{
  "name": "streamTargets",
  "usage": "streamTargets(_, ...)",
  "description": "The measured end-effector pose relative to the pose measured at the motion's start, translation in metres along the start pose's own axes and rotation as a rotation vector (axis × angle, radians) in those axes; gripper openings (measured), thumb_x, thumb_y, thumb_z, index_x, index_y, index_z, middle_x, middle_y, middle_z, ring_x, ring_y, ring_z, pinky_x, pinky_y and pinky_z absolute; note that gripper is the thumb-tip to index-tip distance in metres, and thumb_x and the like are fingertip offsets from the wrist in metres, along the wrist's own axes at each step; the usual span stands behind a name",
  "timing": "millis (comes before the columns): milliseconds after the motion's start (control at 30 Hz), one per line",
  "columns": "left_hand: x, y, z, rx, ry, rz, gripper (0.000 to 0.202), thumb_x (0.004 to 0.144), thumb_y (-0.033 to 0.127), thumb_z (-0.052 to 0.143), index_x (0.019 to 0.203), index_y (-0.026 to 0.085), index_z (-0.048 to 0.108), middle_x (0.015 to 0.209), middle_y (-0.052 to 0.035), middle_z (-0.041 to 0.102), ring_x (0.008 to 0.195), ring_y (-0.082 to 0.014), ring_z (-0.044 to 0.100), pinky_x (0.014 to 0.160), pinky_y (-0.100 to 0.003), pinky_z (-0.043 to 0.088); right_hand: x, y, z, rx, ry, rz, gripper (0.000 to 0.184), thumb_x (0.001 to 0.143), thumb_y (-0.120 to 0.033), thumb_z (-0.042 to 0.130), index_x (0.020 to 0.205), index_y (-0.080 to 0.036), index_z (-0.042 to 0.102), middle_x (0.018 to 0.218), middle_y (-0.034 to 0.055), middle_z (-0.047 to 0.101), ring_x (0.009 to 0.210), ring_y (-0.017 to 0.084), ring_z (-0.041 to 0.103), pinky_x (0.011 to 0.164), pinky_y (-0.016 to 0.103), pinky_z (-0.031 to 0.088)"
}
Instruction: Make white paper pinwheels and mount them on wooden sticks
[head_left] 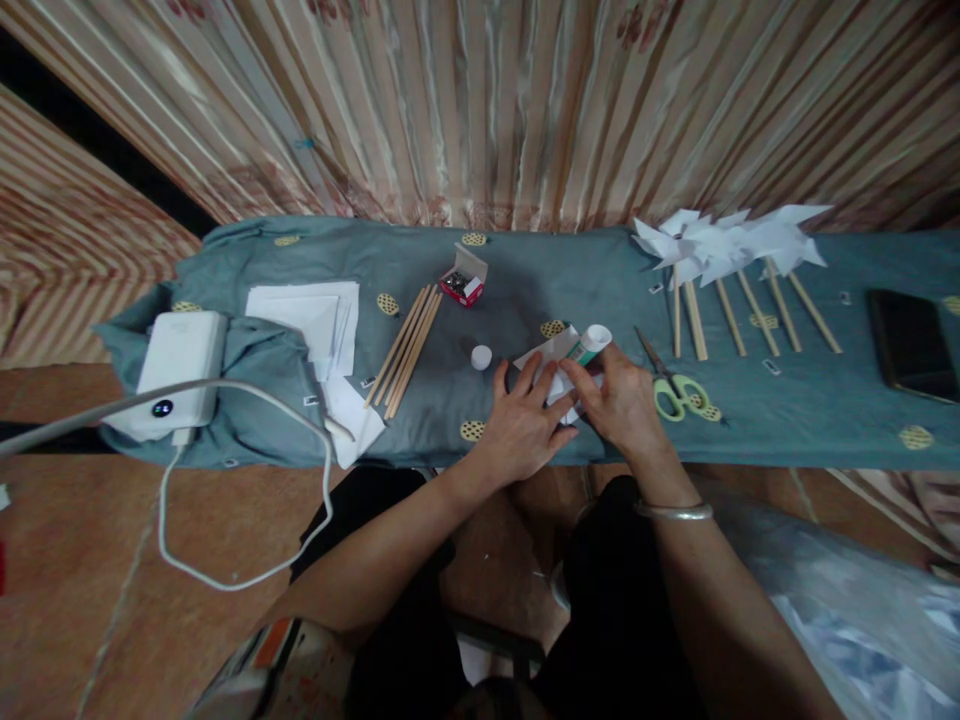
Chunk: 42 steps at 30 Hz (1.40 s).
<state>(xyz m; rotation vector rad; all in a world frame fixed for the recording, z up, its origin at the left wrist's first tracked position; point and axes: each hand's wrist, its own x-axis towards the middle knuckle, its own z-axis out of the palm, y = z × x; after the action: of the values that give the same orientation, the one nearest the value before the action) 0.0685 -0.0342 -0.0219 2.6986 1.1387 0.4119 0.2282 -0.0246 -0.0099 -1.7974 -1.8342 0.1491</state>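
My left hand (527,420) lies with fingers spread on a folded piece of white paper (556,348), pressing it against the cloth. In my right hand (621,398) is a glue stick (589,345), white with a green label, tilted over the paper. The thumb of that hand reaches down toward the paper beside my left fingers. Part of the paper is hidden under both hands. A round white cap (481,357) sits on the cloth left of the paper. Scissors with green handles (679,392) lie just right of my right hand.
Wooden sticks (405,350) and a small open box of metal pins (463,280) lie left of centre. Farther left are white paper sheets (304,310) and a power bank (182,365) with a cable. White paper pinwheels (720,245) and a phone (913,343) rest at right.
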Motion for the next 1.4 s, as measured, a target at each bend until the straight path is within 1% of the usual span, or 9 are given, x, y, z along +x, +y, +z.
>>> streamTargets(200,0.000,0.000,0.000,-0.005,0.001,-0.002,0.047,0.090,0.048,0.052,0.133,0.027,0.053,0.147,-0.0138,0.045,0.143,-0.0360,0.029,0.110,-0.066,0.021,-0.002,0.002,0.000,-0.012,0.015,-0.036,0.046,0.093,-0.059,0.039,0.091,-0.017,0.059,0.077,0.0118,0.067,0.073,0.027,0.063,0.067,0.036,0.046)
streamTargets(500,-0.001,-0.001,0.001,0.008,0.011,0.001,0.048,0.091,0.049,0.051,0.133,0.027,0.053,0.149,-0.0145,0.044,0.142,-0.0366,0.030,0.109,-0.067,0.022,-0.005,0.004,-0.002,-0.015,-0.016,-0.030,0.048,0.092,-0.060,0.039,0.091,-0.017,0.059,0.076,0.0124,0.067,0.073,0.028,0.064,0.066,0.037,0.047)
streamTargets(667,-0.001,-0.001,0.001,0.013,0.010,0.000,0.049,0.090,0.048,0.052,0.134,0.028,0.052,0.149,-0.0141,0.043,0.142,-0.0363,0.030,0.110,-0.067,0.022,-0.006,0.005,-0.002,-0.012,-0.004,-0.031,0.047,0.092,-0.059,0.040,0.094,-0.017,0.059,0.078,0.0124,0.068,0.074,0.028,0.065,0.067,0.037,0.048)
streamTargets(833,-0.001,-0.001,0.000,0.014,0.003,0.002,0.049,0.090,0.049,0.051,0.134,0.028,0.051,0.150,-0.0135,0.043,0.143,-0.0356,0.029,0.110,-0.067,0.021,-0.006,0.006,-0.003,-0.014,-0.008,-0.024,0.050,0.092,-0.062,0.038,0.093,-0.016,0.059,0.074,0.0121,0.068,0.072,0.028,0.065,0.065,0.036,0.047)
streamTargets(1167,-0.001,-0.001,0.003,0.017,0.019,0.009,0.049,0.091,0.049,0.050,0.135,0.028,0.051,0.150,-0.0137,0.042,0.143,-0.0357,0.029,0.110,-0.068,0.020,-0.008,0.009,-0.004,0.005,-0.007,-0.015,0.045,0.092,-0.060,0.040,0.091,-0.018,0.058,0.075,0.0107,0.067,0.073,0.028,0.065,0.066,0.036,0.047)
streamTargets(1400,0.000,-0.001,0.001,0.011,0.003,0.002,0.047,0.091,0.049,0.050,0.132,0.027,0.053,0.150,-0.0141,0.042,0.143,-0.0364,0.029,0.110,-0.068,0.021,-0.008,0.011,-0.002,0.018,0.002,0.015,0.048,0.091,-0.061,0.041,0.092,-0.017,0.059,0.074,0.0111,0.067,0.073,0.028,0.065,0.067,0.038,0.047)
